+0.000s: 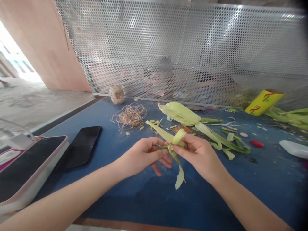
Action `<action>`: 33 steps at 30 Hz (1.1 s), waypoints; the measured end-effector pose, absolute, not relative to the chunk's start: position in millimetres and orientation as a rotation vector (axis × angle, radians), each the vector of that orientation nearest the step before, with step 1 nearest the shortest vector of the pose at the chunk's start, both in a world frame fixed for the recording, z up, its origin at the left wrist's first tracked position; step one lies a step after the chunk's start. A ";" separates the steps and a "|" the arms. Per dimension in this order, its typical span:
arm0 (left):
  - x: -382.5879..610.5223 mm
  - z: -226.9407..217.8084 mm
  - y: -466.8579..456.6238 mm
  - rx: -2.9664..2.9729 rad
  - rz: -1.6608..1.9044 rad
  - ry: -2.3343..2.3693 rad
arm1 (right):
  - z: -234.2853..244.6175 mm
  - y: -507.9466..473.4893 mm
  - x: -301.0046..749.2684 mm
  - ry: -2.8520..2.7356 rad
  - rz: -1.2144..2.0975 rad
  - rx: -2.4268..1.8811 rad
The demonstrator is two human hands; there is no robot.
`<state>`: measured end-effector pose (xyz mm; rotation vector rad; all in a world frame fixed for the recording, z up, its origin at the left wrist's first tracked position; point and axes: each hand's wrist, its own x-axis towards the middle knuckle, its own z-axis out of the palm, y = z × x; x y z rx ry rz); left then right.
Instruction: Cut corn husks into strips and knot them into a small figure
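Between my two hands is a strip of pale green corn husk [178, 138], looped or knotted where the fingers meet. One end of it points up and left, and another hangs below. My left hand [146, 155] pinches it from the left, thumb against fingers. My right hand [196, 154] grips it from the right with thumb and fingers closed. Just behind them lies a bundle of corn husk [180, 113], with long strips trailing to the right. A tangled heap of brown twine [131, 116] sits behind my left hand.
A black phone [84, 144] and a phone in a pale case [33, 166] lie left. At the back stand a whitish block [116, 94] and a perforated metal panel [144, 38]. A yellow roll [263, 102], a red object [257, 143] and husk scraps are right.
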<state>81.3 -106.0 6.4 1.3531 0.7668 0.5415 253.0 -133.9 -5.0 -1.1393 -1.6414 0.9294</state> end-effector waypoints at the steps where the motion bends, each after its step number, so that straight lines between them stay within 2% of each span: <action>1: 80.4 6.1 -105.4 1.398 0.530 0.799 | -4.3 -134.0 253.3 -1.624 0.952 -1.154; 10: 74.9 4.3 -100.7 1.993 0.678 1.002 | -4.0 -136.0 252.4 -1.333 1.426 -1.001; 15: 76.3 7.5 -102.2 2.011 0.719 1.073 | -2.9 -136.7 252.6 -1.190 1.580 -0.930; 23: 73.2 12.9 -100.7 1.936 0.914 1.098 | -1.4 -132.9 258.6 -1.033 1.610 -0.932; 27: 72.0 12.3 -111.8 2.337 1.174 1.040 | -1.4 -132.9 257.6 -1.035 1.594 -0.931; 30: 73.1 10.3 -118.7 2.512 1.025 0.917 | -2.7 -132.7 255.6 -1.067 1.526 -0.920; 33: 75.0 8.2 -118.5 2.430 0.929 0.999 | -4.7 -131.9 254.2 -1.092 1.508 -0.911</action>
